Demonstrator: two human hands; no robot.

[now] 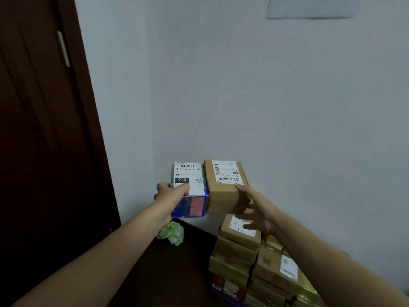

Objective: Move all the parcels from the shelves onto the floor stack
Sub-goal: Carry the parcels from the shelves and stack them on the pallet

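At mid-frame the left hand [170, 194] grips a blue parcel [190, 192], which touches a brown parcel [224, 193] clasped by the right hand [257, 210] between thumb and spread fingers, above the floor stack [254, 264] at lower right.

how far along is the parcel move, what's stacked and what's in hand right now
Done: a floor stack of parcels, several layers high, stands by the wall. In hand: the left hand holds a blue parcel and the right hand a brown parcel, side by side above the stack, not yet set down. Left: the shelves are out of view, so what remains there cannot be told.
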